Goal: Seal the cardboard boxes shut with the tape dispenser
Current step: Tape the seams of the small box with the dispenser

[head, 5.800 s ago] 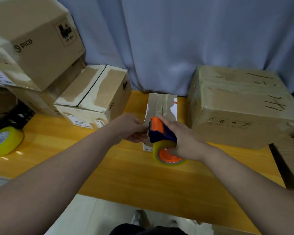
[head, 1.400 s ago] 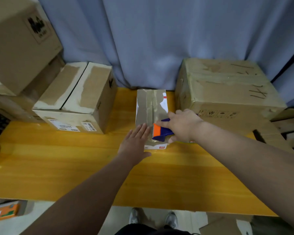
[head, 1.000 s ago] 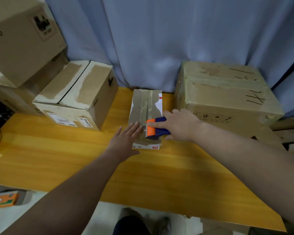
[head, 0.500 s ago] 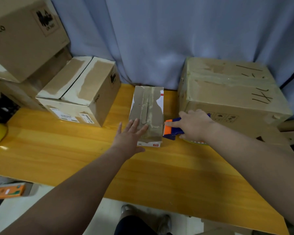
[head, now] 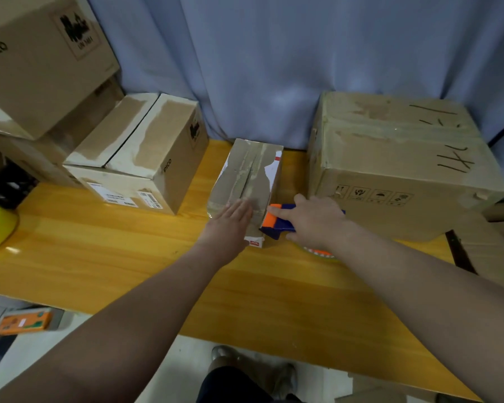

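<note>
My left grip (head: 230, 225) lies flat, fingers straight, on the six o'clock end of the small box (head: 245, 173) toward the surface's (head: 99, 257) twelve o'clock edge, while my right grip (head: 314, 221) curls round the tape dispenser (head: 274, 223) at the box's three o'clock.

You look at a softly, evenly lit scene, pale glare on the glossy table (head: 128, 257) at your left, small box (head: 245, 175) shadowing its right side, edges bowed, slightly soft throughout.
</note>
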{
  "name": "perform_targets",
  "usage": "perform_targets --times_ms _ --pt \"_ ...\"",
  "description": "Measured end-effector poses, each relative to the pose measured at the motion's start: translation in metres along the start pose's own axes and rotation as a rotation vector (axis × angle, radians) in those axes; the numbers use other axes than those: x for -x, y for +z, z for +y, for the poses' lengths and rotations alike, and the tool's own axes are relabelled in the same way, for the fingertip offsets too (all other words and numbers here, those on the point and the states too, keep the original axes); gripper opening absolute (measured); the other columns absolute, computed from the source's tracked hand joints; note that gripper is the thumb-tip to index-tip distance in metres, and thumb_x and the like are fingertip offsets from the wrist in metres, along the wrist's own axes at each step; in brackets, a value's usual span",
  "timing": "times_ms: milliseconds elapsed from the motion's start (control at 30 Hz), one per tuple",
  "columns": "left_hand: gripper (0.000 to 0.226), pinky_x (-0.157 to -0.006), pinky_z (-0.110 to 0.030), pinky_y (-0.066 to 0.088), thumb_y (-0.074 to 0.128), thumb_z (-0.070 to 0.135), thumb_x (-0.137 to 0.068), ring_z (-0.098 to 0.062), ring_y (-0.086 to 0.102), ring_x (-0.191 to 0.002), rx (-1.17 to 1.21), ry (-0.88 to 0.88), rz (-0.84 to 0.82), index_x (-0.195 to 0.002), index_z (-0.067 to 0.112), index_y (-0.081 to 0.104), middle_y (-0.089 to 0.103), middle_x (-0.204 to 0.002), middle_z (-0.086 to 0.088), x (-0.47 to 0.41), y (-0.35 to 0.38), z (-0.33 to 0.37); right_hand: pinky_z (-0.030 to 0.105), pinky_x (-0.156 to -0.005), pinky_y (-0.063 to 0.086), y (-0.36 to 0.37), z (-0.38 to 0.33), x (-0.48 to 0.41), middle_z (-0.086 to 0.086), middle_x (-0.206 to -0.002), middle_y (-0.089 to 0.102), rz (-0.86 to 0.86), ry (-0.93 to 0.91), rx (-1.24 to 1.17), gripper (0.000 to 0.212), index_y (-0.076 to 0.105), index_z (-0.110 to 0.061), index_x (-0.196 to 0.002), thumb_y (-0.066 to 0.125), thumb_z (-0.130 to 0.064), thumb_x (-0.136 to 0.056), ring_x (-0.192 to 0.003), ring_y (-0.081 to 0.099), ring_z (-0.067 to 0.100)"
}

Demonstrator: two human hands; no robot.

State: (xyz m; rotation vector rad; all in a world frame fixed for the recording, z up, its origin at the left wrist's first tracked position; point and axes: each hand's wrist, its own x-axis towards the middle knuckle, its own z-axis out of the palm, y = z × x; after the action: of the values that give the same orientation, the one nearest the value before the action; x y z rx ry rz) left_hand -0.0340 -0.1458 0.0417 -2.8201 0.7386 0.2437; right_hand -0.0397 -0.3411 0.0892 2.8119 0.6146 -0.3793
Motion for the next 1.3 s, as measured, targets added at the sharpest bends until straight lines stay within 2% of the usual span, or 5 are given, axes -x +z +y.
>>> perform_targets --times_ms 267,433,567,900,1300 --pt "0.080 -0.118 -0.033 0.005 0.048 0.040 -0.098 -0.022 0.001 -0.148 0.079 -0.001 -0.001 -0.150 0.035 -0.012 -0.005 -0.161 -0.008 0.000 0.000 -0.004 0.037 -0.079 0.041 0.005 -0.005 -0.002 0.012 -0.127 0.045 0.030 -0.033 -0.060 0.065 0.003 -0.043 -0.150 0.040 -0.051 -0.097 -0.106 0.051 0.031" --pt "0.075 -0.118 -0.033 0.004 0.044 0.039 -0.099 -0.021 0.005 -0.148 0.061 -0.024 0.008 -0.150 0.036 -0.010 -0.001 -0.161 -0.007 -0.002 0.001 -0.004 0.033 -0.072 0.040 -0.007 0.012 0.014 0.011 -0.126 0.044 0.066 -0.060 -0.025 0.069 0.000 -0.045 -0.149 0.041 -0.056 -0.095 -0.104 0.052 0.030" --pt "0.070 -0.118 -0.033 0.004 0.040 0.045 -0.099 -0.020 0.010 -0.147 0.057 -0.026 0.022 -0.151 0.036 -0.006 0.004 -0.161 -0.007 -0.004 -0.001 -0.003 0.037 -0.082 0.047 -0.003 0.019 0.038 0.010 -0.130 0.042 0.037 -0.058 0.054 0.068 -0.004 -0.046 -0.149 0.038 -0.057 -0.096 -0.108 0.051 0.031" --pt "0.072 -0.118 -0.036 0.008 0.038 0.047 -0.099 -0.020 0.014 -0.147 0.028 -0.103 0.024 -0.151 0.030 -0.008 0.008 -0.161 -0.006 -0.006 0.001 0.004 0.036 -0.080 0.042 0.004 0.022 0.053 0.008 -0.133 0.040 -0.015 -0.015 0.049 0.068 -0.008 -0.047 -0.148 0.037 -0.054 -0.097 -0.109 0.050 0.029" --pt "0.078 -0.116 -0.044 0.024 0.053 0.032 -0.095 -0.029 0.026 -0.142 -0.068 -0.149 0.066 -0.151 0.008 0.004 0.022 -0.155 -0.017 -0.016 0.015 0.018 0.035 -0.068 0.040 -0.030 -0.007 0.011 0.007 -0.119 0.050 -0.262 0.087 0.168 0.061 0.025 -0.037 -0.148 0.054 -0.030 -0.094 -0.100 0.052 0.025"
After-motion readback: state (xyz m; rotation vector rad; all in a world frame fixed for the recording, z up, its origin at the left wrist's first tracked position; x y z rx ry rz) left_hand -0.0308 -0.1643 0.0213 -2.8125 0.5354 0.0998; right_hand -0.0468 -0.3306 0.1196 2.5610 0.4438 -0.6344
